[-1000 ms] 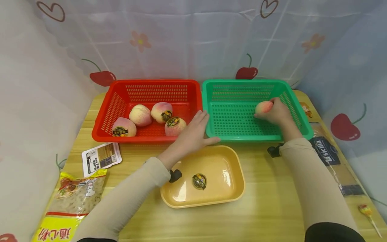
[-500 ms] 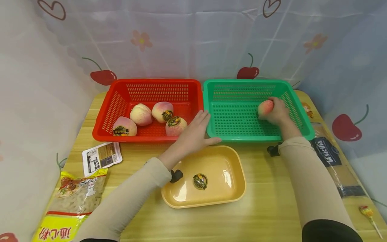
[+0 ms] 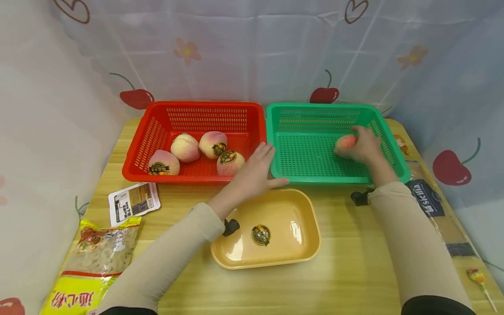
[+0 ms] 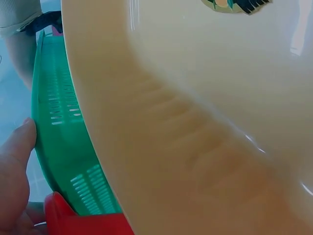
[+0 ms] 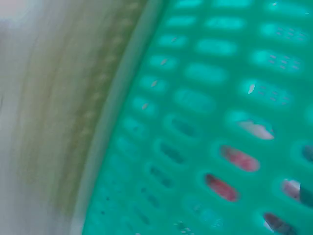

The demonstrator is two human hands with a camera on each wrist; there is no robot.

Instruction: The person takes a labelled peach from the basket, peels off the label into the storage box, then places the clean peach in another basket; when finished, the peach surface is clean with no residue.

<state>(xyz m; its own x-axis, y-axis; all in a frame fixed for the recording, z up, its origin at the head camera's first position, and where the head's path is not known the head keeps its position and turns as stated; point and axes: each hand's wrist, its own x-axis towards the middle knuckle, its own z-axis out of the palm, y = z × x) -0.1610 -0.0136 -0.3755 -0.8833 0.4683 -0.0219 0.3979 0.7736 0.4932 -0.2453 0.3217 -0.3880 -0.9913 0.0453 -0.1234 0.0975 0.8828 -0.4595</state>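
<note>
Inside the green basket [image 3: 315,180], near its right end, lies a pink peach [image 3: 345,146]. My right hand [image 3: 366,148] is at the peach's right side, its upper finger a little above the fruit; the hand hides that side. The left hand [image 3: 253,171] rests with fairly straight fingers where the two baskets meet, across the corner of the red basket [image 3: 197,178]. In the left wrist view its thumb [image 4: 19,142] touches the green rim. Several peaches [image 3: 185,148] lie in the red basket, some with dark stickers. The right wrist view shows pink through the basket's slots.
A yellow tray [image 3: 283,258] with a round sticker stands in front of the baskets. At left lie a white packet [image 3: 134,203] and a yellow bag [image 3: 75,288]. A flat brown package [image 3: 437,214] and a lollipop [image 3: 478,280] lie along the right edge.
The peach has sunk slightly in the green basket, and a small gap shows between it and my right upper finger. My right hand shifted slightly right; the left stayed put.
</note>
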